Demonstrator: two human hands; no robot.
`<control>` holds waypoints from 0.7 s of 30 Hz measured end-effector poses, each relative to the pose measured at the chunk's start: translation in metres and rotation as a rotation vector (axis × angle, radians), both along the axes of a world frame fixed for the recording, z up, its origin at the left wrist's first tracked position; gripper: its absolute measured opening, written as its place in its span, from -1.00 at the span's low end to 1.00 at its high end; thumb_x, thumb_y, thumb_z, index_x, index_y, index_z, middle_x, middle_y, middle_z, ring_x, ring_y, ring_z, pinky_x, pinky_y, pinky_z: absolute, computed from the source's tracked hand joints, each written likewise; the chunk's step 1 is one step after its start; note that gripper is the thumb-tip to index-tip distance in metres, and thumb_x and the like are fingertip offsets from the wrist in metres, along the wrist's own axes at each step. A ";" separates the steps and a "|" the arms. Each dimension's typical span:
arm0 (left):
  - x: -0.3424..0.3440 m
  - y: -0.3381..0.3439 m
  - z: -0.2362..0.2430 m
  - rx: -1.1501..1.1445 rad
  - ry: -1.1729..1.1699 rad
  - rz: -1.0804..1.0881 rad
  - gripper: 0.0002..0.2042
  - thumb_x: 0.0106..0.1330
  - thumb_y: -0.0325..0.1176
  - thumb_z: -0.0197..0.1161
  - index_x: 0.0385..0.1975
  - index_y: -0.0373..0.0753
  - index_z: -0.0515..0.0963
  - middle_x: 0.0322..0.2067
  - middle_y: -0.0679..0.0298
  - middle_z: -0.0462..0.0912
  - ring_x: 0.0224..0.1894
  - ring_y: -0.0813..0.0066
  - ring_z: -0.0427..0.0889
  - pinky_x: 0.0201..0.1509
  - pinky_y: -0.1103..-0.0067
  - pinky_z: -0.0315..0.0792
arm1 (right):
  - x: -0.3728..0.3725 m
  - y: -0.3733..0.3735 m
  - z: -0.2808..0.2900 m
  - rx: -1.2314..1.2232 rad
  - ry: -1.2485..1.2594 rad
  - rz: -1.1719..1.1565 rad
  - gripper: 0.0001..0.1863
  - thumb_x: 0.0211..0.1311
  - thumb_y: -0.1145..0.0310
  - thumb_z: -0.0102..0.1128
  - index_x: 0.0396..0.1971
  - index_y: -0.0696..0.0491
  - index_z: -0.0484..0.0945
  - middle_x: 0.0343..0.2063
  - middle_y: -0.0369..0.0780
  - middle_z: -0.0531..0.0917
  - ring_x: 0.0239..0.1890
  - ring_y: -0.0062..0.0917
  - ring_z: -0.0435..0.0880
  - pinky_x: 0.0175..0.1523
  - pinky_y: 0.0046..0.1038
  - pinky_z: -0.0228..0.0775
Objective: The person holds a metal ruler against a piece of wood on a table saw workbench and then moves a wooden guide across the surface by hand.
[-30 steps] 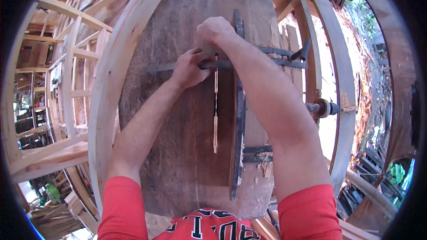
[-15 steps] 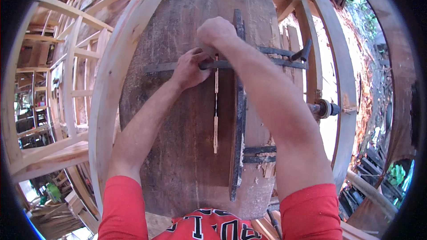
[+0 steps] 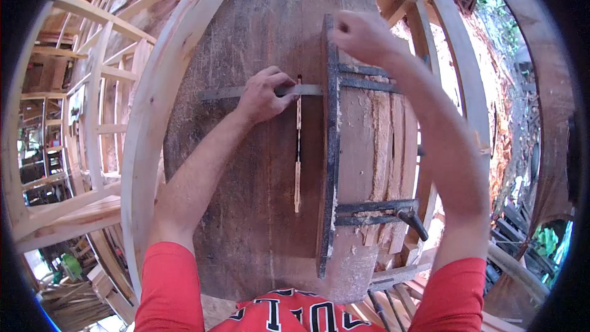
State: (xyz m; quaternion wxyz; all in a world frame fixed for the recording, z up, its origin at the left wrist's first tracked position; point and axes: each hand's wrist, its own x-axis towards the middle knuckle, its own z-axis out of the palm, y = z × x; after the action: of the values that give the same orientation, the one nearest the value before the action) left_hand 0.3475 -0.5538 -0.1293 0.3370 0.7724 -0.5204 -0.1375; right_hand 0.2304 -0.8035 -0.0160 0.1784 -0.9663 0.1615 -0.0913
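Gripped under the left hand (image 3: 265, 93): a grey metal rule (image 3: 246, 92), fingers curled over it and pinning it flat and crosswise on the plank. Right hand (image 3: 362, 35) sits closed at the top end of a dark clamp bar (image 3: 330, 147); whether it grasps the bar or only rests there, cannot tell.

Wide brown plank (image 3: 264, 166) fills the middle, running away from the body, its face scuffed and pale-flecked. Curved pale rib (image 3: 157, 117) hems its left edge; beyond that, open frame timbers (image 3: 67, 147) with gaps between. Free plank surface lies below the left hand, towards the body.

Clamp bar stands on edge along the plank's right side, walling it off from a stack of thinner boards (image 3: 381, 147). Two dark cross arms reach right from the bar over those boards, one near the right hand, one lower with a screw handle (image 3: 413, 222).

Thin wooden stick (image 3: 298, 147) lies lengthwise just left of the bar, its top end passing beneath the rule by the left fingertips.
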 end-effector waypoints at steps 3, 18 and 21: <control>-0.001 -0.003 0.000 0.006 0.015 -0.013 -0.74 0.19 -0.16 0.55 -0.26 -0.18 0.76 -0.20 0.19 0.71 -0.06 0.14 0.73 0.06 0.30 0.60 | -0.062 -0.049 0.023 -0.131 0.282 0.058 -0.78 0.12 0.34 0.31 -0.26 0.10 0.73 -0.25 -0.03 0.76 -0.04 -0.06 0.71 0.16 -0.09 0.55; 0.004 0.002 -0.003 0.039 -0.008 -0.024 -0.70 0.21 -0.16 0.55 -0.18 -0.20 0.77 -0.16 0.16 0.72 -0.05 0.13 0.75 0.08 0.33 0.62 | -0.127 -0.103 -0.019 0.615 0.333 -0.896 -0.76 0.41 0.29 0.16 -0.23 0.19 0.63 -0.54 -0.12 0.72 -0.44 -0.28 0.78 -0.41 -0.18 0.65; 0.001 -0.005 -0.003 0.022 -0.023 -0.045 -0.69 0.21 -0.19 0.56 -0.14 -0.21 0.77 -0.14 0.14 0.73 -0.05 0.13 0.76 0.09 0.35 0.63 | -0.157 -0.126 -0.028 1.070 0.101 -0.984 -0.72 0.42 0.22 0.12 -0.24 0.15 0.64 -0.55 -0.17 0.70 -0.51 -0.34 0.72 -0.50 -0.24 0.59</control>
State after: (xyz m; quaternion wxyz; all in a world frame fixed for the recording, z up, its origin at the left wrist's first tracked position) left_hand 0.3486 -0.5591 -0.1319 0.3194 0.7657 -0.5401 -0.1416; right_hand 0.0732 -0.9298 -0.0442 0.5569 -0.5654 0.6079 -0.0248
